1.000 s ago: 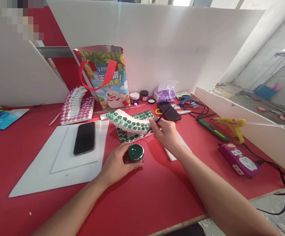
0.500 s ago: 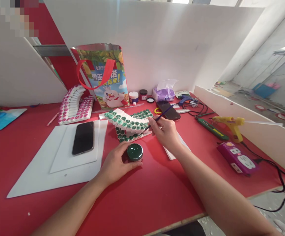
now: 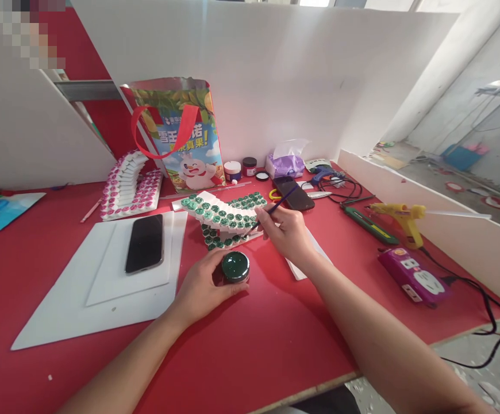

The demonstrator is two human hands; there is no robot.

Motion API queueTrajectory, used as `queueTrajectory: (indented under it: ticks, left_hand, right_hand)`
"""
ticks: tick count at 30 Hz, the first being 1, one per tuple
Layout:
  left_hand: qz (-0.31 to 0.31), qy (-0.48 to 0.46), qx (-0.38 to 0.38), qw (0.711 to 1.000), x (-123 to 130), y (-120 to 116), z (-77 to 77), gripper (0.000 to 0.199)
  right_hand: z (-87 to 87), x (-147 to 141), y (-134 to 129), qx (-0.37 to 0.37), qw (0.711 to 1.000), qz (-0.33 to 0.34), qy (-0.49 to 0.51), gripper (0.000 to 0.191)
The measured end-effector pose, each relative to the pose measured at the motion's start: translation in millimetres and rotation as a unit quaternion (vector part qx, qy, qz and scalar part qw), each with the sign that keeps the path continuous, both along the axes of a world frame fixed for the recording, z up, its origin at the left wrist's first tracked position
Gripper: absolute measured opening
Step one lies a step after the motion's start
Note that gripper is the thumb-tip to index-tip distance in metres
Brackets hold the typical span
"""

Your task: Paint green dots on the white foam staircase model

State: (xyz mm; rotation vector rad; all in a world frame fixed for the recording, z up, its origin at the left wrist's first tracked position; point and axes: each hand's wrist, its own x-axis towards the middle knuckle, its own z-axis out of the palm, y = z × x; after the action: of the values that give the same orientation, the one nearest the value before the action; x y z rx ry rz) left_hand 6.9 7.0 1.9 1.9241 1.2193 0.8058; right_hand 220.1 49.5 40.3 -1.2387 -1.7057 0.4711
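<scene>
My left hand (image 3: 204, 284) is wrapped round a small jar of dark green paint (image 3: 235, 267), its open top facing up. In my right hand (image 3: 287, 230) a thin dark paintbrush (image 3: 281, 199) is pinched, slanting down to the left. Its tip is at the lower right part of a white curved model (image 3: 228, 215), covered with rows of green round pieces. Whether the tip touches a piece is too small to tell. Behind my left hand, a phone (image 3: 145, 244) lies on white boards (image 3: 103, 310).
A similar model with pink pieces (image 3: 131, 187) stands at the left, beside a printed bag (image 3: 185, 138). Paint jars (image 3: 233, 171), a tissue pack (image 3: 287, 164) and another phone (image 3: 293, 194) are behind. On the right lie a green cutter (image 3: 370, 225), yellow glue gun (image 3: 400, 218) and purple power strip (image 3: 414, 276).
The whole view has shifted slightly. Both hands keep their holds on the jar and the paintbrush, and the brush tip stays near the same lower part of the model.
</scene>
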Motion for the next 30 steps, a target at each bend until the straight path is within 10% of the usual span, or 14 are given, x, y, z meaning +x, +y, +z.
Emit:
queueTrajectory:
  ticks: [30]
  left_hand:
    - [-0.007,-0.007,-0.029,1.0,0,0,-1.2,0.052]
  right_hand:
    - [7.4,-3,-4,-0.037,0.992,0.01,0.119,0.048]
